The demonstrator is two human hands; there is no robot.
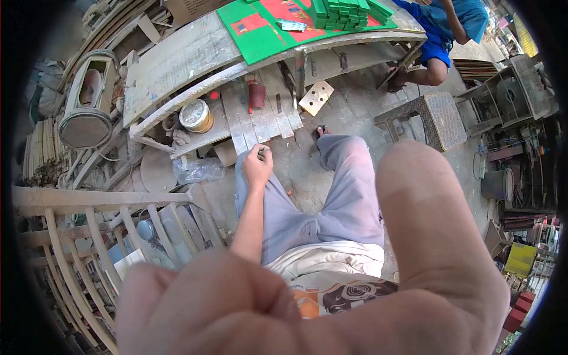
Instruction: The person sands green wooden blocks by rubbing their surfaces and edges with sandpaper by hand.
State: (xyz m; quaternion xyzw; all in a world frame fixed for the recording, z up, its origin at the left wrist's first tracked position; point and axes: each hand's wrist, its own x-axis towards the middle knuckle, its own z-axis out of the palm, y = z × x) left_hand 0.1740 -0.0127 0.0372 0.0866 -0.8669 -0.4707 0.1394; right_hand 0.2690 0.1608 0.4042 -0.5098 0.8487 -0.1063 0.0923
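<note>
My left hand (258, 164) rests by my left knee with its fingers curled in. A small dark bit shows between the fingers, too small to name. Very close to the camera, my right hand (207, 296) looms large and out of focus across the lower part of the view. Its fingers look bent inward, and whatever they may hold is hidden. The right arm (426, 219) is bent, filling the right side. Below the hands are my grey trousers (349, 201) and a printed shirt (337, 296).
Green blocks (349, 15) are stacked on a green-and-red board (254, 44) atop a worn workbench (177, 62). Beneath stand a paint bucket (196, 115) and a maroon cup (257, 96). A stool (441, 121), a slatted wooden frame (106, 207) and a seated person (441, 35) are around.
</note>
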